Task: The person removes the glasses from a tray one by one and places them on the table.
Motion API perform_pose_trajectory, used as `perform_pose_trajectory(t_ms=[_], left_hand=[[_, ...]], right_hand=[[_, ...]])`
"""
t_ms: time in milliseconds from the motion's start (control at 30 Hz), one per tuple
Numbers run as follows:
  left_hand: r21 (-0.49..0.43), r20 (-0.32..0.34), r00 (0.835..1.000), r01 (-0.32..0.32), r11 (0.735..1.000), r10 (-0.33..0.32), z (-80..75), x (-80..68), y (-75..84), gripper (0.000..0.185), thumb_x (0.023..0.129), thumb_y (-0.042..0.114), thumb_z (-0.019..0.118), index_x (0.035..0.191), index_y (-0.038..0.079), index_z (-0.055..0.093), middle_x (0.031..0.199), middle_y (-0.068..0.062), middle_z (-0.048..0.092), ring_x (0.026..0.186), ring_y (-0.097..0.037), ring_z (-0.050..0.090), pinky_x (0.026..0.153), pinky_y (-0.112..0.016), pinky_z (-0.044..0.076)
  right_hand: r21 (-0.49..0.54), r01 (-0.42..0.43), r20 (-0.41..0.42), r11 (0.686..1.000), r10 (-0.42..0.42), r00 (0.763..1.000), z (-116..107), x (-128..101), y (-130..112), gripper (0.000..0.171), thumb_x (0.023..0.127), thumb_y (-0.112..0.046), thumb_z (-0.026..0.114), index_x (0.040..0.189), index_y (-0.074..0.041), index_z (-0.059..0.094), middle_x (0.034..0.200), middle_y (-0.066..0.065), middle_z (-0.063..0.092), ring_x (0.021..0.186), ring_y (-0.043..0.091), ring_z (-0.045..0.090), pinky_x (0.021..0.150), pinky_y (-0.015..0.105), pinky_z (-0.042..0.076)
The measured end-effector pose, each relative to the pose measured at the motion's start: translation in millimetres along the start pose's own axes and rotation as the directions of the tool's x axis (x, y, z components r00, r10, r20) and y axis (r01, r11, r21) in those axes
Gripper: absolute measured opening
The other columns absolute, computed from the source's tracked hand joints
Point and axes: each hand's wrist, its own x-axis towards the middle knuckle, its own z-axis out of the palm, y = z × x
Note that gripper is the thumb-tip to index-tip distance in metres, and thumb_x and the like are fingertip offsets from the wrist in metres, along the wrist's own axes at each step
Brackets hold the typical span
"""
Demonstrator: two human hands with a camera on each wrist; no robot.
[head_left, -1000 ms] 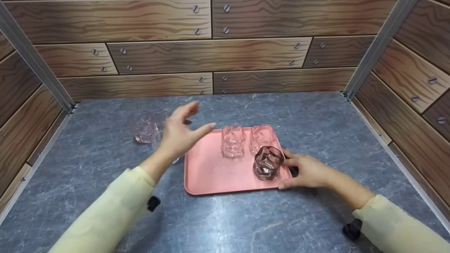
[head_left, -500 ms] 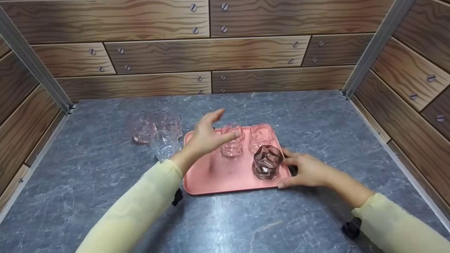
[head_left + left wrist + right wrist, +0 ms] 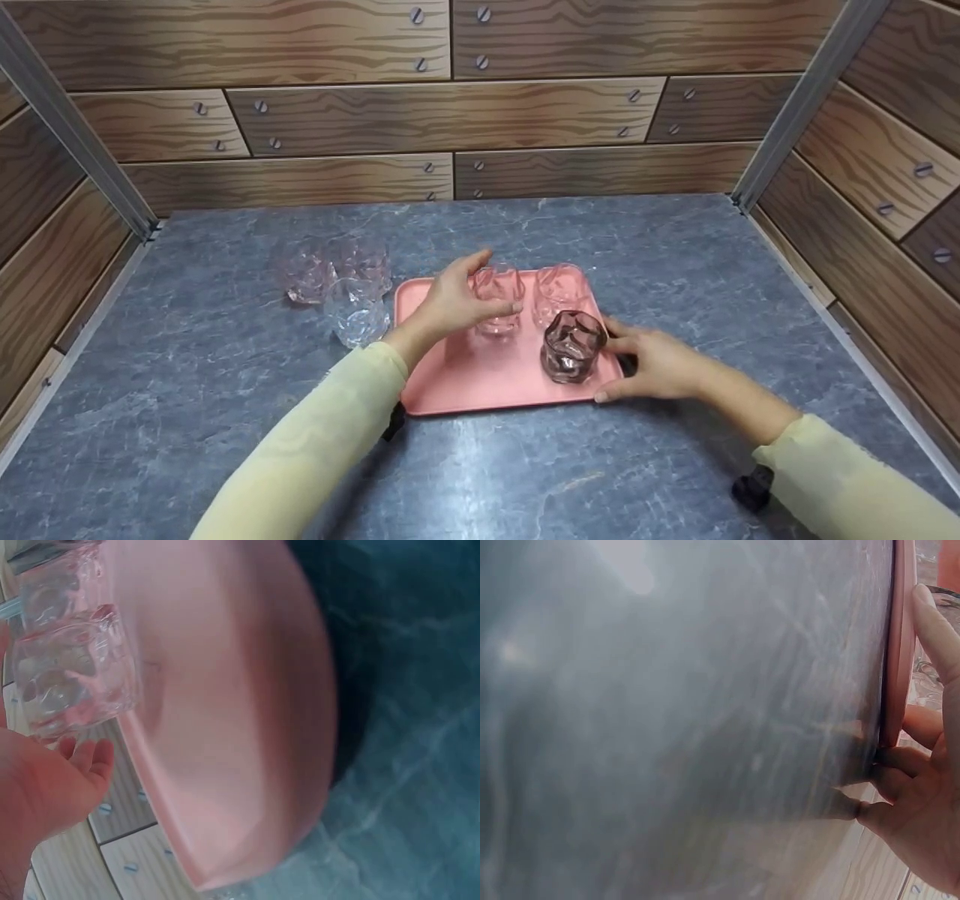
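Observation:
A pink tray [image 3: 465, 382] lies mid-table with three wavy glasses on it: two clear pink ones [image 3: 501, 319] [image 3: 559, 289] at the back and a dark purple one [image 3: 571, 346] in front. My left hand [image 3: 454, 304] curves round the left clear glass [image 3: 71, 675], thumb in front and fingers behind. Whether it touches the glass is unclear. In the left wrist view the palm [image 3: 37, 795] sits just below that glass, over the tray [image 3: 225, 705]. My right hand [image 3: 649, 364] holds the tray's right rim [image 3: 901, 652], its fingers [image 3: 900, 757] curled at the edge beside the purple glass.
Three more clear glasses [image 3: 304, 274] [image 3: 364, 262] [image 3: 356, 319] stand in a cluster on the grey marbled tabletop [image 3: 187, 375], left of the tray. Wood-pattern walls [image 3: 450, 120] close off the back and both sides.
My left hand has swung right, from above the glasses off the tray to the left clear glass on it, and its fingers have lowered round it. The right hand and tray stayed put.

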Motion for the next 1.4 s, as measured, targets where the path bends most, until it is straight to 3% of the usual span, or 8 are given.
perform_pose_trajectory(t_ms=[267,533,933,1133,1300,1400], left_hand=[[-0.021,0.011,0.999,0.037,0.999,-0.037,9.7,0.4,-4.4,0.105,0.077,0.033,0.097,0.162,0.008,0.041,0.161,-0.013,0.048,0.149,-0.029,0.045,0.124,-0.041,0.035],[-0.110,-0.003,0.998,0.062,0.992,-0.063,12.3,-0.8,-5.4,0.099,0.079,0.025,0.096,0.160,0.006,0.043,0.159,-0.012,0.052,0.146,-0.026,0.049,0.122,-0.035,0.038],[-0.136,-0.004,0.999,0.038,0.990,-0.039,12.3,-3.8,-3.4,0.094,0.080,0.021,0.095,0.158,0.004,0.046,0.155,-0.012,0.056,0.142,-0.024,0.053,0.119,-0.032,0.040],[-0.105,0.005,1.000,0.005,0.994,-0.004,3.4,-8.4,6.4,0.094,0.081,0.026,0.095,0.158,0.004,0.047,0.156,-0.011,0.056,0.143,-0.023,0.052,0.120,-0.033,0.040],[-0.095,-0.005,0.999,-0.044,0.995,0.043,-13.3,-14.0,21.5,0.094,0.081,0.030,0.095,0.157,0.004,0.048,0.155,-0.010,0.057,0.141,-0.022,0.054,0.119,-0.032,0.041],[-0.121,-0.007,0.999,-0.052,0.991,0.052,-25.5,-18.2,31.7,0.094,0.080,0.027,0.096,0.158,0.005,0.048,0.154,-0.010,0.058,0.135,-0.023,0.059,0.114,-0.033,0.047]], right_hand=[[-0.010,-0.026,0.012,1.000,0.026,1.000,-0.9,-1.2,0.1,0.102,0.076,-0.076,0.079,0.143,0.000,0.064,0.164,0.030,0.035,0.143,0.059,0.039,0.116,0.074,0.030],[-0.002,0.030,-0.012,1.000,-0.030,0.999,-1.0,-1.3,-1.0,0.096,0.078,-0.070,0.083,0.141,0.001,0.066,0.160,0.034,0.038,0.141,0.058,0.043,0.116,0.072,0.034],[0.006,0.000,-0.003,1.000,0.000,1.000,-1.9,-1.5,-2.3,0.097,0.077,-0.070,0.084,0.141,0.001,0.065,0.161,0.033,0.037,0.142,0.059,0.041,0.116,0.072,0.032],[0.008,-0.027,0.014,1.000,0.027,1.000,-2.3,-1.0,-3.1,0.102,0.076,-0.074,0.081,0.143,0.001,0.064,0.163,0.031,0.035,0.143,0.059,0.039,0.116,0.074,0.030],[0.002,-0.034,0.014,0.999,0.034,0.999,-1.1,-1.0,-2.1,0.102,0.076,-0.075,0.080,0.142,0.000,0.064,0.164,0.030,0.034,0.144,0.059,0.039,0.116,0.074,0.030],[0.001,-0.010,0.001,1.000,0.010,1.000,-0.9,-0.8,-1.5,0.097,0.077,-0.072,0.082,0.141,0.000,0.066,0.163,0.031,0.036,0.143,0.059,0.041,0.116,0.073,0.032]])
